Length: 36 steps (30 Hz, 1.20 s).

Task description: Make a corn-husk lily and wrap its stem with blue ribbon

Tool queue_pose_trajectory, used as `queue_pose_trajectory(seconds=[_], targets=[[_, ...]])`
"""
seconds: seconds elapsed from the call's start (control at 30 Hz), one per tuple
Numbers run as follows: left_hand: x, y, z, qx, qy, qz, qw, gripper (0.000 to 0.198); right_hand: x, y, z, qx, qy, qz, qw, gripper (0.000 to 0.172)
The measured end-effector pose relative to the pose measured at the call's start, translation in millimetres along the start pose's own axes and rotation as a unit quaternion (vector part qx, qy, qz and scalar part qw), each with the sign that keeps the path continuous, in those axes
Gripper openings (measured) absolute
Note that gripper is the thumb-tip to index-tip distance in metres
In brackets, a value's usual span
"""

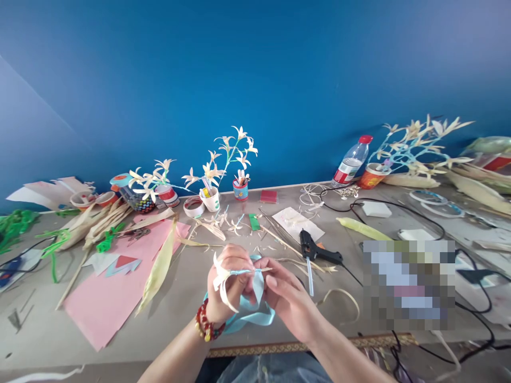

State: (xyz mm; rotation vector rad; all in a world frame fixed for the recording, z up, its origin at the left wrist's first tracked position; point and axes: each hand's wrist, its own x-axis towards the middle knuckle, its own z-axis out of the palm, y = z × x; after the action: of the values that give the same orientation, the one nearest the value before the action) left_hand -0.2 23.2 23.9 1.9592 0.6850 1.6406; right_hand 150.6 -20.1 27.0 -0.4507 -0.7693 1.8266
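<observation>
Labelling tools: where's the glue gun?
Head view, right of centre on the table: the black glue gun lies just beyond the right hand, by the white paper.

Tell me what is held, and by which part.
The left hand holds a flower by its blue stem; the right hand is near its end, grip unclear.

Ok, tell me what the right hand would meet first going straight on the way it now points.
The right hand would likely meet the light blue ribbon first, close in front, then the left hand; exact depth is unclear.
</observation>
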Motion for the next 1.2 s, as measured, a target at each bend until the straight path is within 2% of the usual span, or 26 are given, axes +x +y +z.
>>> queue_pose_trajectory(seconds=[0.1, 0.23, 0.5, 0.67, 0.8, 0.93, 1.07, 1.2], targets=[[6.2, 1.8, 0.0, 0.005, 0.000, 0.045, 0.999, 0.010, -1.5, -0.7, 5.9, 0.010, 0.035, 0.010, 0.999, 0.022], [9.4, 2.5, -0.1, -0.007, -0.010, 0.058, 0.998, 0.009, -2.6, -1.5, 9.6, 0.014, 0.080, -0.001, 0.997, 0.023], [1.0, -11.3, -6.0, -0.024, -0.042, 0.108, 0.993, 0.007, -4.9, -8.8, 13.5, 0.070, 0.073, 0.064, 0.993, 0.022], [5.5, -9.7, -8.9, -0.041, -0.090, 0.133, 0.986, 0.013, -3.4, -8.9, 12.0, 0.077, 0.106, 0.089, 0.987, 0.020], [5.7, -9.9, -8.9, -0.051, -0.114, 0.139, 0.982, 0.016, -2.4, -8.7, 13.2, 0.084, 0.115, 0.086, 0.986, 0.019], [3.8, -12.7, -7.5, -0.049, -0.112, 0.154, 0.980, 0.017, -2.4, -8.1, 12.5, 0.085, 0.117, 0.071, 0.987, 0.019], [2.7, -13.1, -6.4, -0.051, -0.119, 0.146, 0.981, 0.016, -3.1, -8.2, 9.7, 0.080, 0.111, 0.066, 0.988, 0.017], [1.5, -13.1, -6.5, -0.079, -0.084, 0.079, 0.990, 0.010, -7.7, -10.1, 5.6, 0.041, 0.048, 0.085, 0.994, 0.023]])
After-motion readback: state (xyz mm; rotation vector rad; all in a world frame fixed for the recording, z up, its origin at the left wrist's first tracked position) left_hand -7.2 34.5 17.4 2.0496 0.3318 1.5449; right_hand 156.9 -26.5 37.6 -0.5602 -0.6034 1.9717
